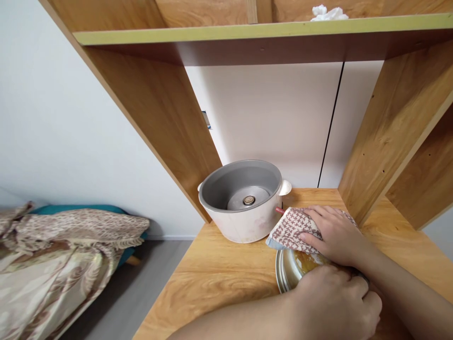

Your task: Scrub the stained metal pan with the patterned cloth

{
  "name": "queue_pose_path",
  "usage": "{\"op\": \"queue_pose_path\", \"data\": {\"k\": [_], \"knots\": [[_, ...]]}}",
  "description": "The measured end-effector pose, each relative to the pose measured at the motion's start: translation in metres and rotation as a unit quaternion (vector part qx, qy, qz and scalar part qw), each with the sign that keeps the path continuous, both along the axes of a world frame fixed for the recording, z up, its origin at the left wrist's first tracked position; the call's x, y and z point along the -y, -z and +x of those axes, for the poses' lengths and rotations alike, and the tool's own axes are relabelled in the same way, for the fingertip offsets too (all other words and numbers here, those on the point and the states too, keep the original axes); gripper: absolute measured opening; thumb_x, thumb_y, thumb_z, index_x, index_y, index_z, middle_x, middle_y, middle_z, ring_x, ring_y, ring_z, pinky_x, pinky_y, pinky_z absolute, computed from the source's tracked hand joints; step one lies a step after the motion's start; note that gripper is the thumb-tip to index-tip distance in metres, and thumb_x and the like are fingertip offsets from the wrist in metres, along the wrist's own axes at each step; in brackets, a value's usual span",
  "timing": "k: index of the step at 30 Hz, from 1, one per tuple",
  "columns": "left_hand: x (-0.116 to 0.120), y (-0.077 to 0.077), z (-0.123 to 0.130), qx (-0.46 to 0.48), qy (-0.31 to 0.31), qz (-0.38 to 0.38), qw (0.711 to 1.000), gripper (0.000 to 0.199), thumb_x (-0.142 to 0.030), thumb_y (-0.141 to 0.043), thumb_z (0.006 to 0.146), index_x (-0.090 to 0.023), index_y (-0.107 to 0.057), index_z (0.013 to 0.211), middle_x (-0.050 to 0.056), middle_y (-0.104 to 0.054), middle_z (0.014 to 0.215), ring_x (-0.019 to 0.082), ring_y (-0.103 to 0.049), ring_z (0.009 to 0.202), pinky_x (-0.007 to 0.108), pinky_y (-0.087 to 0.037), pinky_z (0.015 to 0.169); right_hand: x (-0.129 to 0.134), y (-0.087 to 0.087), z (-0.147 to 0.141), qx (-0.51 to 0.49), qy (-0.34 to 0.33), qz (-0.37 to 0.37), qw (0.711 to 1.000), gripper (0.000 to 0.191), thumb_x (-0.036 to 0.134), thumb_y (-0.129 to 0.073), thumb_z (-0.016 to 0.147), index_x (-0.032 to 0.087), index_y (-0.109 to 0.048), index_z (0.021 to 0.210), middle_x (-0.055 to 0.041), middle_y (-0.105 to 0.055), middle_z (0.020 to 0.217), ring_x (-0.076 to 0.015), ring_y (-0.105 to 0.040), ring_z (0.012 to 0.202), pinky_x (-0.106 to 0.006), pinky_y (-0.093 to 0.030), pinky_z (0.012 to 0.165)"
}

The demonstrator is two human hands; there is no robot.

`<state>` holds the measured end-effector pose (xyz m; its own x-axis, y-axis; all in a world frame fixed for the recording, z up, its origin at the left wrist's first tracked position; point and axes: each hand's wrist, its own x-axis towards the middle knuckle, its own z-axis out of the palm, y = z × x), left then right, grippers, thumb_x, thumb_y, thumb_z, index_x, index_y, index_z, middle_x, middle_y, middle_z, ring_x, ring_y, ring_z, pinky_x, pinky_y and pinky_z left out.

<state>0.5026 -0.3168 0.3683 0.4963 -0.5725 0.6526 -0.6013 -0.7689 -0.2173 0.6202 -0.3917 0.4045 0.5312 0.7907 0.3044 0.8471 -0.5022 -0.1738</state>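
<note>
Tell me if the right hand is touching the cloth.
Touching. The head view shows the right hand lying on top of the cloth, its thumb and fingers resting against the patterned fabric.

So the cloth (295, 229) is a brown-and-white houndstooth one, pale blue along the near-left edge, with a little red tag, bunched over the far side of the round metal piece (283, 271). That one's got shiny silver rings round its edge, a golden-brown patch inside them, and it's mostly covered.
</note>
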Motion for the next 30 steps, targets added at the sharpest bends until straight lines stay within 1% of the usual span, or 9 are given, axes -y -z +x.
{"op": "queue_pose_path", "data": {"k": [5, 8, 12, 25, 30], "knots": [[0.0005, 0.0005, -0.0004, -0.017, -0.004, 0.025, 1.0, 0.027, -0.033, -0.068, 0.09, -0.021, -0.049, 0.075, -0.001, -0.048, 0.067, 0.014, -0.047, 0.056, 0.034, -0.026, 0.048, -0.0001, -0.0002, 0.0, -0.002, -0.005, 0.008, 1.0, 0.053, 0.052, -0.057, 0.099, 0.023, -0.061, 0.144, -0.0132, -0.068, 0.141, -0.0345, -0.063, 0.125, -0.052, -0.048, 0.103], [0.0005, 0.0, -0.0004, -0.012, -0.003, 0.026, 1.0, 0.027, -0.033, -0.069, 0.088, -0.021, -0.05, 0.075, -0.001, -0.048, 0.068, 0.014, -0.048, 0.057, 0.034, -0.024, 0.048, -0.0001, -0.0008, 0.0003, -0.003, -0.007, 0.01, 1.0, 0.053, 0.051, -0.057, 0.099, 0.022, -0.062, 0.143, -0.0135, -0.068, 0.14, -0.0345, -0.063, 0.124, -0.053, -0.049, 0.102], [0.0004, -0.0007, -0.0004, -0.006, -0.006, 0.013, 1.0, 0.027, -0.03, -0.069, 0.088, -0.021, -0.049, 0.074, -0.001, -0.048, 0.069, 0.014, -0.047, 0.057, 0.034, -0.025, 0.049, -0.0005, -0.0017, 0.0012, -0.008, -0.009, 0.004, 1.0, 0.052, 0.051, -0.057, 0.1, 0.022, -0.06, 0.143, -0.0129, -0.069, 0.139, -0.0337, -0.063, 0.124, -0.053, -0.049, 0.102], [-0.0012, -0.0007, 0.0, -0.002, 0.003, 0.013, 1.0, 0.025, -0.029, -0.068, 0.088, -0.021, -0.048, 0.074, -0.001, -0.047, 0.069, 0.013, -0.047, 0.057, 0.033, -0.027, 0.05, -0.0006, -0.0026, 0.0009, -0.002, -0.005, -0.004, 1.0, 0.052, 0.052, -0.055, 0.101, 0.022, -0.059, 0.143, -0.0134, -0.068, 0.14, -0.0339, -0.063, 0.125, -0.052, -0.048, 0.103], [-0.0012, -0.0012, 0.0009, -0.028, 0.005, 0.03, 0.999, 0.023, -0.028, -0.066, 0.089, -0.021, -0.049, 0.076, -0.001, -0.049, 0.07, 0.014, -0.049, 0.057, 0.033, -0.028, 0.05, -0.0004, -0.0016, 0.0012, 0.0, -0.002, -0.004, 1.0, 0.052, 0.051, -0.056, 0.1, 0.022, -0.06, 0.142, -0.0135, -0.068, 0.141, -0.0344, -0.062, 0.127, -0.052, -0.048, 0.102]]}}
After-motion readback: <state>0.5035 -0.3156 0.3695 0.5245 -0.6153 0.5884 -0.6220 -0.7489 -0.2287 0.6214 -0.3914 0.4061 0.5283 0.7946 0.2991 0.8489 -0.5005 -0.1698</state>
